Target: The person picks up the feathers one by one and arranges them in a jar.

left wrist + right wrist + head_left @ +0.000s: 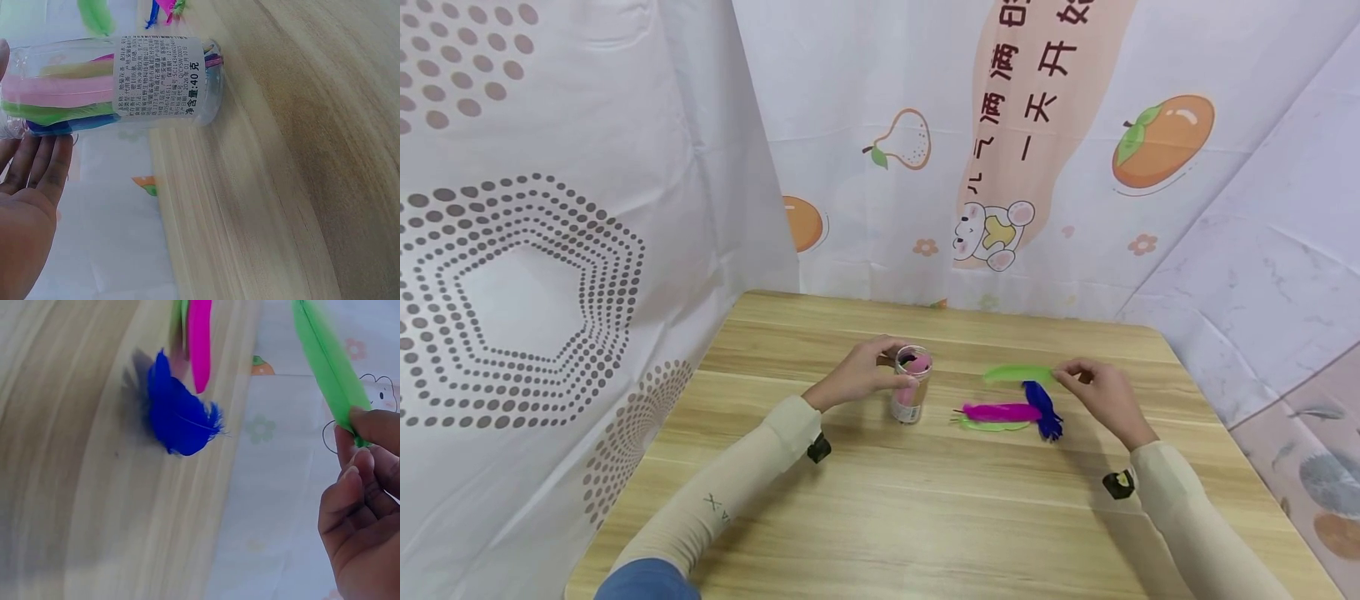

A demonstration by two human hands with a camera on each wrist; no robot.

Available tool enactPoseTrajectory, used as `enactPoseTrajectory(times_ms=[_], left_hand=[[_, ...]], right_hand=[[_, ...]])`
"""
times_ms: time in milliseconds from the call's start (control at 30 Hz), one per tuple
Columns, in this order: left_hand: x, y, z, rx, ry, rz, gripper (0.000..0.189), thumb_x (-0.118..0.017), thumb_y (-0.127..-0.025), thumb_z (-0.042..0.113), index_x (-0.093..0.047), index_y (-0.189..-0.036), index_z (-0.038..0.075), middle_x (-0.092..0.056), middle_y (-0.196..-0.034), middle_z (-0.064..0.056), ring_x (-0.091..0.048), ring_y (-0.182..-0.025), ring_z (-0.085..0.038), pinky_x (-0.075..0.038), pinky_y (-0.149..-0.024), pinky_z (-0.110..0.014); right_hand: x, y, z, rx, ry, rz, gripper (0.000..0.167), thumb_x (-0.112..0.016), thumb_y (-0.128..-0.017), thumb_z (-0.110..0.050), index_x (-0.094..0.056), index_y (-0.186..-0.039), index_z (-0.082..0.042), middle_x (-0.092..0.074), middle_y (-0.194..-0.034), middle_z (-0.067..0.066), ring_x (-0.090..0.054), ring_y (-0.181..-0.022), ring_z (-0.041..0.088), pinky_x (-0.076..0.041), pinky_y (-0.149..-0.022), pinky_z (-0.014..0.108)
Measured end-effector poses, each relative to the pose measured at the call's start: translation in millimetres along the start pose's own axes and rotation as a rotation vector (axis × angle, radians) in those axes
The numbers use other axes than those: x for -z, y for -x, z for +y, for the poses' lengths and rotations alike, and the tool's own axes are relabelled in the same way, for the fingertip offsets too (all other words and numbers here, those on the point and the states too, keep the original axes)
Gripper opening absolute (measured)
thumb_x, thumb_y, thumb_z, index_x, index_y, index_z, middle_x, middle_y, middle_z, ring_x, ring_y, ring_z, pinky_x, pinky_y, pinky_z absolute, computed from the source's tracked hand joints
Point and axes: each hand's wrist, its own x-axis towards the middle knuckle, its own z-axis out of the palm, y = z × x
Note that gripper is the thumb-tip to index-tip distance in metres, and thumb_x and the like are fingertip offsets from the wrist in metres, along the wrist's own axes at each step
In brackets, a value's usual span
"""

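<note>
A clear plastic jar (910, 392) with a printed white label (159, 78) stands on the table, holding pink, green, blue and tan feathers (62, 97). My left hand (867, 372) grips the jar near its rim. Between thumb and fingers, my right hand (1101, 396) pinches one end of a green feather (328, 365), held to the right of the jar. Below it on the table lie a magenta feather (1000, 412), a curled blue feather (178, 415) and another green feather (996, 426), partly under the magenta one.
The wooden table (880, 517) ends at the back against a white printed curtain (865, 217). More curtain (550, 300) hangs along the left side. A small dark device (818, 448) sits at the left wrist, and a similar one (1118, 484) at the right wrist.
</note>
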Motion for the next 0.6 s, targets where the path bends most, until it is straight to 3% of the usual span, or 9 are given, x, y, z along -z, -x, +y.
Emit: enactPoseTrajectory(times_ms=[167,600], left_hand=[[-0.1,0.7,0.7,0.001,-0.008,0.003,0.054,-0.085,-0.087,0.033,-0.064,-0.136,0.019,-0.066,-0.119,0.005,-0.062,-0.107,-0.014,-0.051,-0.103,-0.035],[0.0,0.0,1.8,0.000,-0.019,0.001,0.055,-0.085,-0.087,0.033,-0.064,-0.136,0.018,-0.066,-0.118,0.006,-0.062,-0.107,-0.014,-0.052,-0.102,-0.033]], right_hand=[[0.9,-3.2,-3.2,0.023,-0.028,0.048,0.022,-0.071,-0.100,-0.031,-0.077,-0.102,-0.010,-0.073,-0.087,0.008,-0.056,-0.067,0.012,-0.045,-0.053,0.024],[8.5,-8.9,-17.6,0.051,-0.048,0.073,0.021,-0.070,-0.100,-0.035,-0.077,-0.103,-0.015,-0.069,-0.079,0.000,-0.052,-0.063,0.014,-0.041,-0.053,0.024]])
